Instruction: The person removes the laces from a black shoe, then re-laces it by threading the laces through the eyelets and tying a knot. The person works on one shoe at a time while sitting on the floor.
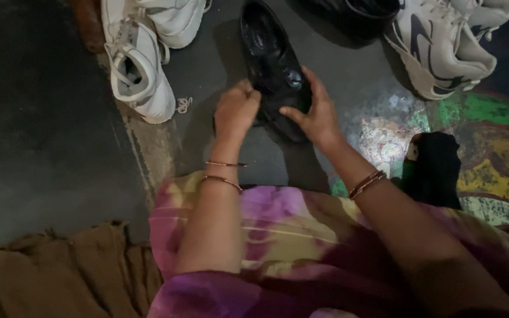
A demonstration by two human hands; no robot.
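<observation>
Nearest the lens: purple-and-yellow tie-dye garment (278,235) across the lap, both forearms reaching out over it, bangles (224,172) on each wrist. Brown cloth (60,271) bunched low, left of the arms.

Left to right around the grip:
- White sneaker (139,70) lies well left of the grip, open side up, lace trailing on the dark floor (42,129); a second white one just beyond it.
- Left hand (237,111) is curled into a near-fist against the left flank of the black shoe (275,65) — whether it pinches a cloth or only presses, cannot tell.
- Black shoe sits on the floor between both hands, toe end toward the person, heel pointing away; probably squared up that way so both hands get at the toe.
- Right hand (313,112) is spread, fingers wrapped on the right flank, thumb below — looks like a steadying hold, not a lift.
- Right of the grip: black cloth (434,168) near the wrist on a painted floor pattern (490,159); a white sneaker with dark markings (443,47) further out.
</observation>
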